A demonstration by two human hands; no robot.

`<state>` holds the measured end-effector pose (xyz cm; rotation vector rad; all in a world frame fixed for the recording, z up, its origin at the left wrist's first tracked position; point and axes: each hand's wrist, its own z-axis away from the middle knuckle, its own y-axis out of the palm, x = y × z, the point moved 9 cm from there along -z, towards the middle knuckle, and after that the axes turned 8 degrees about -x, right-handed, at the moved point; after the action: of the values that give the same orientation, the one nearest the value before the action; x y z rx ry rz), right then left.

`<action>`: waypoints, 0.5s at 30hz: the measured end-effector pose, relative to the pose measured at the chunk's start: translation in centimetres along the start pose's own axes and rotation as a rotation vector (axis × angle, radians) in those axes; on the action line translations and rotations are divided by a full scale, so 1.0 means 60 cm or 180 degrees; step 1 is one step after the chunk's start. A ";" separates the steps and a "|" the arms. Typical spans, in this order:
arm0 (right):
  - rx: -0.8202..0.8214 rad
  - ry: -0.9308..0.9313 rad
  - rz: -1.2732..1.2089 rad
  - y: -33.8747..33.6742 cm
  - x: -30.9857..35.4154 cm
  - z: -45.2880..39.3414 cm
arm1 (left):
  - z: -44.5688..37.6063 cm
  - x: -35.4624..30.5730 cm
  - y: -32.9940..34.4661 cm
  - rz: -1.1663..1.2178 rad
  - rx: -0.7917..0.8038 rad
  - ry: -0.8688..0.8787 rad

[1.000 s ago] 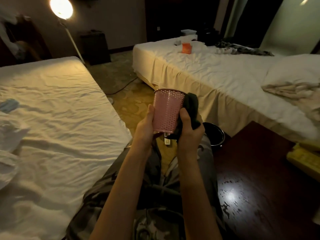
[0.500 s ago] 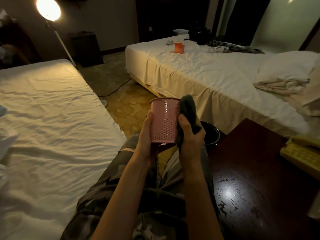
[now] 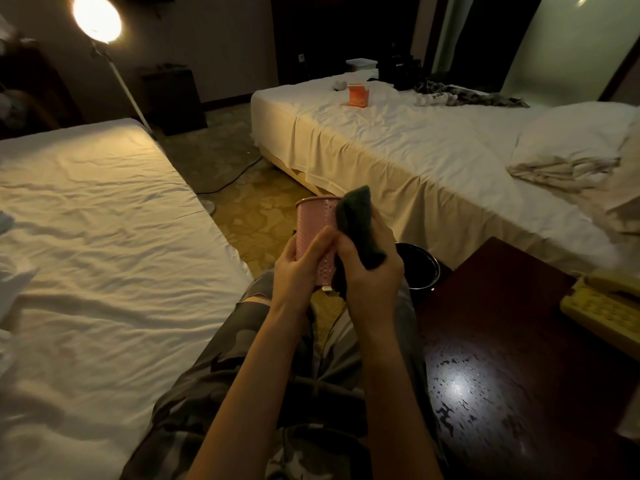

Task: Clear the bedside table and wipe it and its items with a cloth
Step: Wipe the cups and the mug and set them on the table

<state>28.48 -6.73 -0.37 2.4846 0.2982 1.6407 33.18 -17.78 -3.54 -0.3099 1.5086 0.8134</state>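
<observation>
A pink perforated metal cup [image 3: 313,221] is held upright above my lap, between the two beds. My left hand [image 3: 299,263] grips its side, thumb across the front. My right hand [image 3: 372,271] holds a dark cloth [image 3: 358,225] pressed against the cup's right side, with the cloth's top rising above the rim. The dark wooden bedside table [image 3: 519,358] is at the lower right, with a yellow telephone [image 3: 602,303] on its far right edge.
A white bed [image 3: 86,254] lies to my left and another [image 3: 415,150] to my right, bearing an orange box [image 3: 358,95], clothes and a pillow [image 3: 571,136]. A dark bin [image 3: 420,268] stands on the floor beside the table. A lit floor lamp [image 3: 97,19] stands far left.
The cloth has slid up and round toward the front of the cup, now covering part of its rim. My left thumb has moved across the cup's front. The view shifted slightly.
</observation>
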 end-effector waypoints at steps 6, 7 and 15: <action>0.0026 0.0716 -0.0976 -0.003 -0.014 0.008 | 0.015 0.014 0.016 0.1292 0.0750 -0.0688; -0.0053 0.0721 -0.0996 -0.008 -0.015 0.006 | 0.015 0.012 0.016 0.1231 0.0724 -0.0678; -0.0500 0.0133 -0.0349 -0.036 0.005 0.002 | 0.000 -0.015 0.001 -0.0296 -0.0200 0.0258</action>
<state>28.53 -4.57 -0.62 2.2807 0.2927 1.6084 33.27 -17.96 -2.68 -0.4614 1.5343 0.7831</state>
